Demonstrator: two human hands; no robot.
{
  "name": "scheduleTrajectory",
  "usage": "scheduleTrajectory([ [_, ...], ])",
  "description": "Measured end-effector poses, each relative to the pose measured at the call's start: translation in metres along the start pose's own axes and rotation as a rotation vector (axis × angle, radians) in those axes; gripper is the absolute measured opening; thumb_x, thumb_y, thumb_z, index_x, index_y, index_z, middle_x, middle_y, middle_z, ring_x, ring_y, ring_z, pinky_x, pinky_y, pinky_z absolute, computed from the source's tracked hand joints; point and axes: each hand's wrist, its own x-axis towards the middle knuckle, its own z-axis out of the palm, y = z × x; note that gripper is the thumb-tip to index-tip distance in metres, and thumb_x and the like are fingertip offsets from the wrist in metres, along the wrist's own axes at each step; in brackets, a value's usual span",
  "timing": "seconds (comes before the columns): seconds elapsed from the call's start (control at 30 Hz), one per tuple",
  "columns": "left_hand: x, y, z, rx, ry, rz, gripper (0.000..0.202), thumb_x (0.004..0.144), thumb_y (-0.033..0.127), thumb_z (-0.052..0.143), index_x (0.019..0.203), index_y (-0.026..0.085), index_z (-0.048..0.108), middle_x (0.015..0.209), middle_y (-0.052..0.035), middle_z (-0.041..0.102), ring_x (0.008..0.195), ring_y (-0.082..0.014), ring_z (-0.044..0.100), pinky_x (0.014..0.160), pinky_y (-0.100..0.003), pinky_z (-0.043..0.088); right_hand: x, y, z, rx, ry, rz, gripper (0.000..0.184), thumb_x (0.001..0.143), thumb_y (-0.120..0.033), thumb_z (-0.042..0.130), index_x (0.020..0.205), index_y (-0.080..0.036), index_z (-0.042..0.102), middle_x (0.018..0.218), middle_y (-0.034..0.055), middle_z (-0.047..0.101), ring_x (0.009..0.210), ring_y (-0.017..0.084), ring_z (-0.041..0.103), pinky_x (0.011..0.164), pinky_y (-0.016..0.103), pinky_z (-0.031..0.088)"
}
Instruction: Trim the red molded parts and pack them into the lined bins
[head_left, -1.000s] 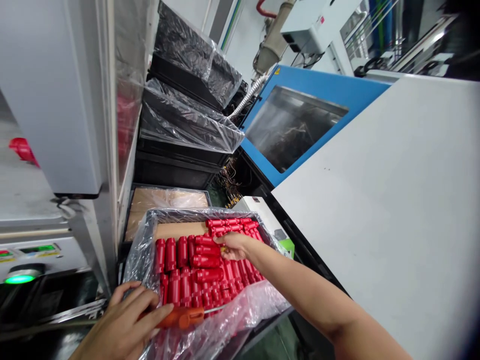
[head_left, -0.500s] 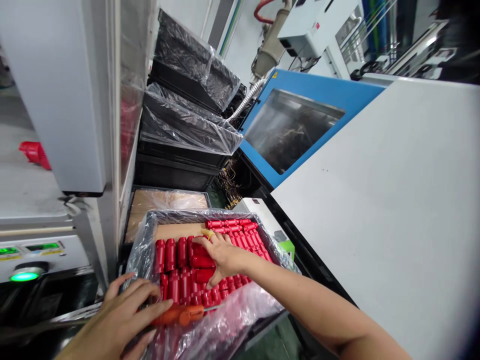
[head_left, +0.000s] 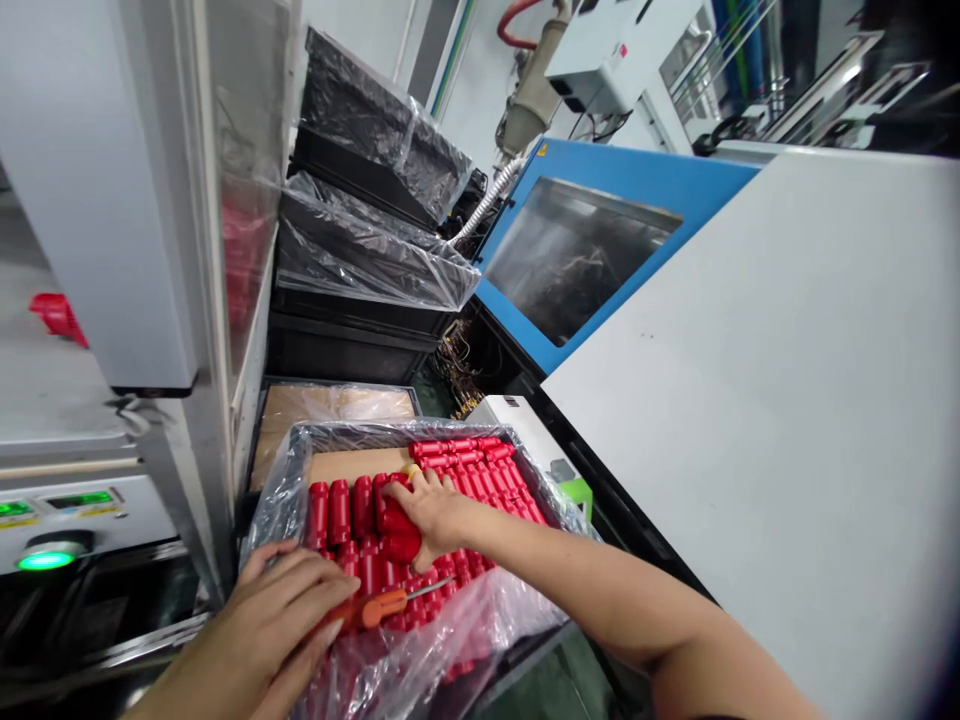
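Observation:
My left hand (head_left: 281, 610) is closed around an orange-handled tool (head_left: 384, 607) with a thin, slightly curved metal blade, held over the near left of a lined bin (head_left: 300, 440). My right hand (head_left: 439, 515) reaches into the bin, its fingers curled round a few red cylindrical plastic parts (head_left: 400, 522). A yellow cover sits on one of its fingers. Rows of the same red parts (head_left: 339, 510) stand to the left, and more red parts (head_left: 499, 480) lie packed to the right. Brown cardboard (head_left: 352, 464) shows along the far side. The right palm hides some parts.
Clear plastic lining (head_left: 450, 640) hangs over the bin's near edge. Behind stand a cardboard-topped bin (head_left: 337, 400) and stacked black crates (head_left: 360, 240). A white and blue machine (head_left: 750, 380) flanks the right; a grey post (head_left: 127, 200) and control panel (head_left: 82, 510) flank the left.
My left hand has moved slightly right and up, so the tool's blade shows more clearly over the parts. My right hand's fingers have drawn closer around the red parts.

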Motion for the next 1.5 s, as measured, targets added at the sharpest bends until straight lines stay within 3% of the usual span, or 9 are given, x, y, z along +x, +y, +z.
scheduleTrajectory([
  [0.33,-0.03,0.001,-0.048,0.113,0.217,-0.028,0.03,0.099,0.02,0.055,0.125,0.031,0.063,0.101,0.0042,0.077,0.094,-0.0142,0.072,0.106,-0.031,0.047,-0.001,0.013,0.021,0.174,0.05,-0.046,0.132,0.039,-0.036,0.099,0.154,-0.019,0.035,0.16,0.0277,0.017,0.151,0.056,0.016,0.12,0.057,0.031],
  [0.5,-0.048,-0.002,-0.107,0.231,0.325,-0.098,0.033,0.099,0.022,0.056,0.131,0.031,0.061,0.114,0.0029,0.076,0.108,-0.0173,0.069,0.113,-0.034,0.044,-0.026,0.012,-0.009,0.304,0.336,-0.128,0.117,0.046,-0.027,0.09,0.15,-0.021,0.035,0.153,0.0218,0.024,0.149,0.045,0.028,0.123,0.051,0.03],
  [0.6,-0.044,-0.012,-0.157,0.343,0.421,-0.16,0.038,0.099,0.02,0.056,0.136,0.029,0.06,0.13,0.0005,0.069,0.121,-0.021,0.062,0.115,-0.037,0.04,-0.068,-0.018,-0.052,0.308,0.602,-0.278,0.113,0.055,-0.023,0.082,0.152,-0.026,0.026,0.157,0.0199,0.017,0.15,0.043,0.028,0.121,0.05,0.036],
  [0.73,-0.016,-0.023,-0.216,0.396,0.492,-0.195,0.027,0.103,0.023,0.052,0.128,0.023,0.064,0.124,-0.0012,0.065,0.117,-0.0224,0.06,0.107,-0.038,0.042,-0.135,-0.094,-0.112,0.181,0.73,-0.451,0.112,0.066,-0.029,0.087,0.155,-0.039,0.02,0.166,0.0129,0.001,0.142,0.045,0.043,0.108,0.05,0.052],
  [0.87,-0.006,-0.004,-0.248,0.224,0.563,-0.179,0.028,0.101,0.028,0.058,0.129,0.028,0.063,0.129,-0.0004,0.065,0.118,-0.0206,0.062,0.103,-0.032,0.048,-0.162,-0.177,-0.169,-0.07,0.943,-0.653,0.108,0.07,-0.028,0.088,0.154,-0.039,0.02,0.161,0.0151,0.014,0.142,0.042,0.041,0.108,0.051,0.053],
  [1.0,-0.016,0.009,-0.266,-0.015,0.66,-0.262,0.034,0.098,0.029,0.06,0.132,0.033,0.06,0.129,-0.0013,0.065,0.111,-0.0222,0.066,0.093,-0.033,0.056,-0.139,-0.237,-0.232,-0.444,1.0,-0.689,0.101,0.067,-0.029,0.089,0.149,-0.021,0.032,0.153,0.0225,0.021,0.148,0.046,0.022,0.116,0.064,0.039],
  [1.17,-0.004,-0.03,-0.28,-0.446,0.567,-0.425,0.048,0.084,0.032,0.063,0.127,0.023,0.045,0.087,-0.0013,0.068,0.08,-0.0243,0.072,0.069,-0.036,0.06,-0.083,-0.277,-0.288,-0.624,0.953,-0.463,0.111,0.06,-0.037,0.094,0.151,-0.02,0.032,0.148,0.0231,0.027,0.133,0.047,0.032,0.098,0.069,0.047],
  [1.3,0.01,-0.06,-0.282,-0.403,0.537,-0.466,0.048,0.077,0.033,0.062,0.12,0.024,0.042,0.094,-0.0027,0.068,0.074,-0.0231,0.072,0.063,-0.034,0.057,-0.05,-0.285,-0.299,-0.648,0.807,-0.311,0.116,0.055,-0.043,0.096,0.15,-0.019,0.033,0.144,0.0221,0.031,0.125,0.044,0.04,0.086,0.062,0.057],
  [1.5,0.03,-0.071,-0.279,-0.275,0.345,-0.526,0.044,0.068,0.02,0.072,0.107,0.021,0.051,0.08,-0.0015,0.072,0.07,-0.0252,0.073,0.062,-0.032,0.053,-0.027,-0.279,-0.297,-0.637,0.66,-0.125,0.113,0.053,-0.035,0.097,0.147,-0.023,0.035,0.146,0.0215,0.032,0.128,0.047,0.041,0.086,0.065,0.057],
])
